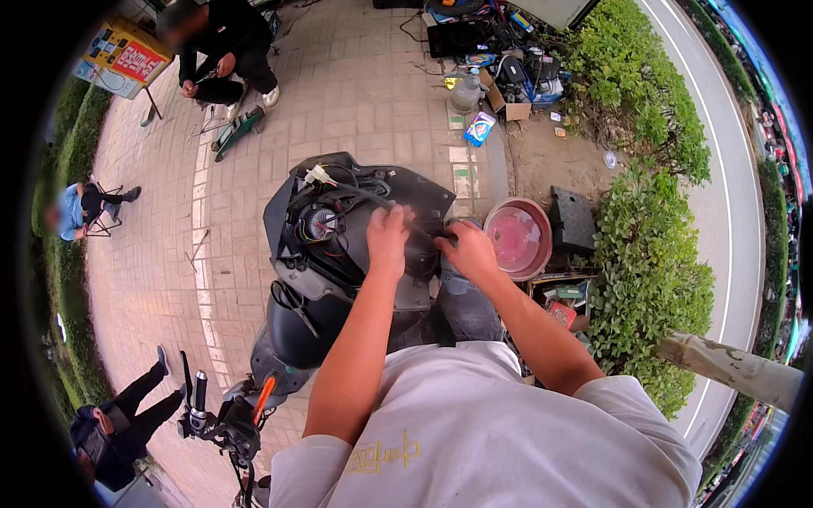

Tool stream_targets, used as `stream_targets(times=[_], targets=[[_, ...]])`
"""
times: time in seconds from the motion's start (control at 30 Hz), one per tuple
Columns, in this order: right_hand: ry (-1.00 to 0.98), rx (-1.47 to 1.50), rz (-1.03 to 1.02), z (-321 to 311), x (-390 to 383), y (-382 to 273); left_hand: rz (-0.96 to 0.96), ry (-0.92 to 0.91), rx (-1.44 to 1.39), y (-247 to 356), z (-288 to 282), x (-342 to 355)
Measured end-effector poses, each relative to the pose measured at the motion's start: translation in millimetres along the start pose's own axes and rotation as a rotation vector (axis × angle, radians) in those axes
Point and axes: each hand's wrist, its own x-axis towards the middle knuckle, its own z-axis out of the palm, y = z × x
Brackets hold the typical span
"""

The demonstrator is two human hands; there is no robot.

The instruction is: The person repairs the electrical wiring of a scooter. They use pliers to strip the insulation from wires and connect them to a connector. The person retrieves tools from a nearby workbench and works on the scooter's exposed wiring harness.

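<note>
The dark body of an electric scooter [292, 275] lies below my hands, its inner parts uncovered. My left hand [389, 240] is closed around a black cable [364, 196] that runs toward the far left of the body. To its right, my right hand [470, 250] pinches a dark piece that is partly hidden by the fingers. Left of my hands are a round finned part [320, 223] with coloured wires and a white connector [319, 175]. Black-handled scissors [292, 298] rest on the near rounded black section.
A reddish basin [518, 239] and a black box [572, 220] stand to the right, beside bushes [652, 254]. Tools and parts are heaped [525, 72] far right. Handlebars [229, 427] are at lower left. A seated person [224, 63] is at far left; others are along the left edge.
</note>
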Motion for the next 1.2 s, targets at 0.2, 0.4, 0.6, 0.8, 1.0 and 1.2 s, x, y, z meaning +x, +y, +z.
stream_targets(times=[0.2, 0.4, 0.6, 0.8, 1.0, 1.2], targets=[[-0.180, 0.141, -0.187, 10, 54, -38, 0.197, 0.086, -0.208, 56, -7, 2], [-0.394, 0.123, -0.225, 28, 82, -65, 0.208, 0.071, -0.287, 78, -20, -14], [-0.579, 0.247, -0.127, 27, 97, -58, 0.237, 0.032, -0.375, 75, -31, -13], [-0.651, 0.251, -0.145, 20, 100, -58, 0.214, 0.091, -0.249, 81, -30, -13], [-0.632, 0.308, -0.108, 23, 95, -60, 0.286, 0.161, -0.293, 79, -29, -13], [-0.648, 0.259, -0.138, 21, 97, -67, 0.478, 0.266, -0.150, 78, -34, -2]])
